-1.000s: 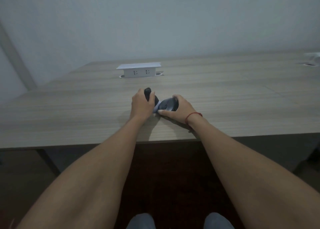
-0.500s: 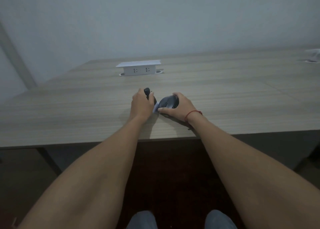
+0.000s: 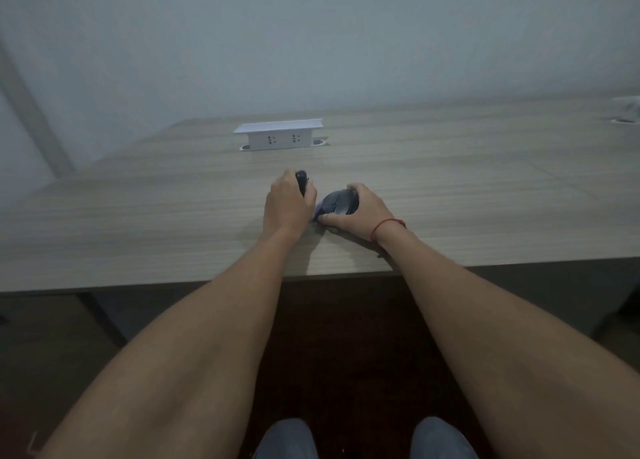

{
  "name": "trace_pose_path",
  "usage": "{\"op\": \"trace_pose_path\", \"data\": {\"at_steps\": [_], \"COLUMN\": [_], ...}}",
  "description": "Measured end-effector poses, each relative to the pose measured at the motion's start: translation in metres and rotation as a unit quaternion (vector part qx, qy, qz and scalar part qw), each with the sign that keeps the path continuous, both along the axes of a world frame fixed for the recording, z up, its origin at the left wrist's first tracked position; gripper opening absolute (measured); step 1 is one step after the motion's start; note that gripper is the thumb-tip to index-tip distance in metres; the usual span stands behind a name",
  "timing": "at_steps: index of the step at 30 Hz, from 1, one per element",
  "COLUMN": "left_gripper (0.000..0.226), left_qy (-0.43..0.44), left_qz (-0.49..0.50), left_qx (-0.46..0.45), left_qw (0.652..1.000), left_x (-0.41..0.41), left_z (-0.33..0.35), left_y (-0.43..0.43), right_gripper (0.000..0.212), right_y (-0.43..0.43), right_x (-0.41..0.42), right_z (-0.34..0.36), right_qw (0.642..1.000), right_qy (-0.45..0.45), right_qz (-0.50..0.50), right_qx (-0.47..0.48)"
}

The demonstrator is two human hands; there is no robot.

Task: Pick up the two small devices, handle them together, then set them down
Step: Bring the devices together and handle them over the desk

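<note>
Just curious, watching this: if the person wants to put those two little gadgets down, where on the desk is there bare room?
Bare wood lies left of the left hand toward the table edge, right of the right hand, and between the hands and the white socket box. It is crowded only where the slim dark device and the rounded dark device nearly meet.

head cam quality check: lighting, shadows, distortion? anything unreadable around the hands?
Head view: dim, flat, bluish light, no glare. Soft shadows fall toward the camera under the left hand and right hand. Wide-angle bend shows in the table edges. The two dark devices, one slim and one rounded, are murky, with detail lost; the socket box reads clearly.
</note>
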State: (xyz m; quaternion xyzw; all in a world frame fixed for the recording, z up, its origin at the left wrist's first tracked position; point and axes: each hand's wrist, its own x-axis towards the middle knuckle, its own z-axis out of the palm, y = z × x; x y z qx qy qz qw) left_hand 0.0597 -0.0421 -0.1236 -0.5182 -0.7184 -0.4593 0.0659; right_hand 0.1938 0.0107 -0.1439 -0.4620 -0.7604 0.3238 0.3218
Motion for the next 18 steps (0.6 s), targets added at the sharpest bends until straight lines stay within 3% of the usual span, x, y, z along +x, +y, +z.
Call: {"op": "trace_pose_path", "data": {"at_steps": [3,8,13,18], "left_gripper": [0.026,0.021,0.029,0.036], "left_qy": [0.002,-0.073,-0.09,-0.061], "left_qz": [0.001,-0.054,-0.044,-0.035], "left_qx": [0.007,0.068,0.037,0.005], "left_qw": [1.0,0.994,0.994,0.998], "left_x": [-0.003,0.009,0.004,0.005], "left_z": [0.004,0.019,0.006,0.013], "left_y": [-0.006,-0.005,0.001,0.0], "right_gripper": [0.096,0.096,0.077,0.106], "right_y": [-0.001,-0.005,-0.005,-0.01], "right_x": [0.0,0.0,0.001,-0.001], "right_z": [0.002,0.006,0.008,0.006], "right_qw": [1.0,0.999,0.998,0.999], "right_qy": [-0.012,-0.033,-0.046,-0.032], "right_qz": [0.001,0.015,0.025,0.001], "right_qx": [0.0,0.014,0.02,0.013]}}
